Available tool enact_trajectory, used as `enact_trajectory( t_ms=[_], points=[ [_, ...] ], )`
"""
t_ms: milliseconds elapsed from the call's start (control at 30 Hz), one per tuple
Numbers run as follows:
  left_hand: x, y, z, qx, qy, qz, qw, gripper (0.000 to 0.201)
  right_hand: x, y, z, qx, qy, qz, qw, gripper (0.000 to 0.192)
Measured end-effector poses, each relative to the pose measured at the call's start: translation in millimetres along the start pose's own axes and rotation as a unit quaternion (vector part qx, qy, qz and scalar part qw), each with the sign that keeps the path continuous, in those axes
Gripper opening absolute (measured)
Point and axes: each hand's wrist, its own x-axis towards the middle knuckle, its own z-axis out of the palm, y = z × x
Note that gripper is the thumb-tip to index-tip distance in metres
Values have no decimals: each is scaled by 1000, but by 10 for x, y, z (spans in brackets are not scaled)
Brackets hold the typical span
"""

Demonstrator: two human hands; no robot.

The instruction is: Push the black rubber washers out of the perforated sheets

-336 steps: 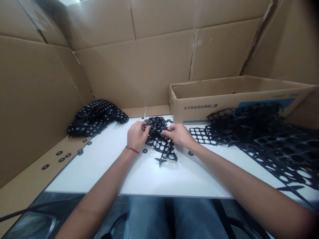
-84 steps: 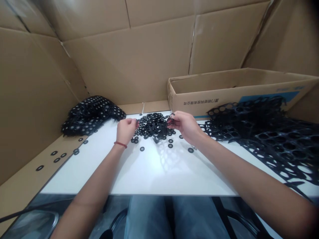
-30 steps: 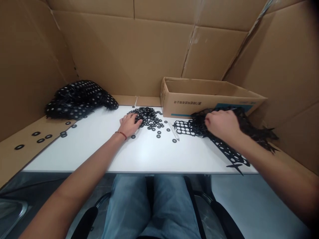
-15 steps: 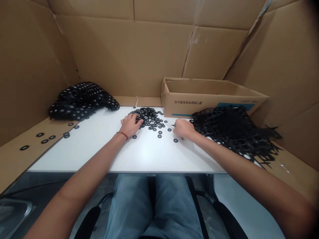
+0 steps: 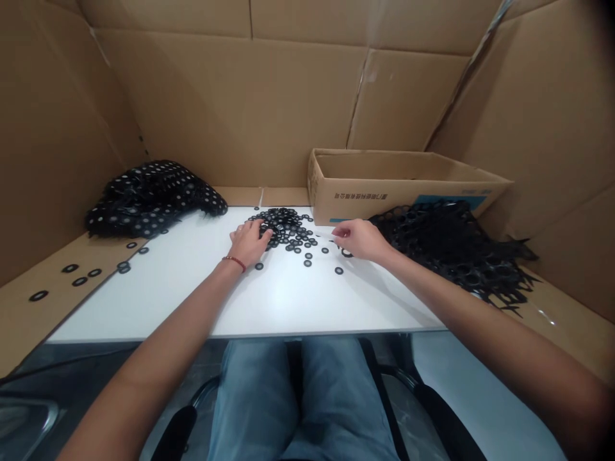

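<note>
A heap of small black rubber rings [image 5: 288, 227] lies on the white table [image 5: 288, 301], with a few strays [image 5: 339, 270] scattered toward me. My left hand [image 5: 248, 240], with a red string at the wrist, rests palm down on the heap's left edge, fingers spread over the rings. My right hand [image 5: 361, 239] hovers just above the table to the right of the heap, beside a stray ring [image 5: 346, 253]. Its fingertips are drawn close together, and I cannot see whether they pinch a ring.
An open cardboard box [image 5: 408, 186] stands behind my right hand. A stack of black perforated sheets [image 5: 451, 246] lies at the right. A heap of punched black sheets [image 5: 148, 198] sits far left, with loose rings [image 5: 72, 275] on cardboard. Cardboard walls enclose the table.
My right hand left the stack of perforated sheets, came left to the table beside the rings, and now sits slightly raised. My left hand stayed on the ring heap.
</note>
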Motion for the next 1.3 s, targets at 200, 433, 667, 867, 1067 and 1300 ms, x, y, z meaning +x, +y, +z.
enact_trajectory(
  t_ms=[200, 433, 667, 867, 1067, 1300],
  points=[
    [16, 34, -26, -12, 7, -3, 1000, 49, -752, 92, -27, 2, -16, -234, 972, 23],
    [7, 47, -82, -31, 38, -1, 999, 45, -371, -193, 287, -13, -10, -245, 969, 28],
    [56, -56, -155, -45, 97, -29, 994, 39, 721, -614, 521, 3, 2, -250, 968, 25],
    [85, -80, -220, -69, 157, -34, 985, 34, 697, -658, 356, 25, 32, -231, 972, 26],
    [82, -109, -375, -114, 247, -32, 962, 34, -99, -975, 341, 64, -28, -343, 937, 21],
    [38, -129, -443, -147, 311, -29, 938, 32, 277, -1404, 701, 17, -5, -299, 954, 29]
  ],
)
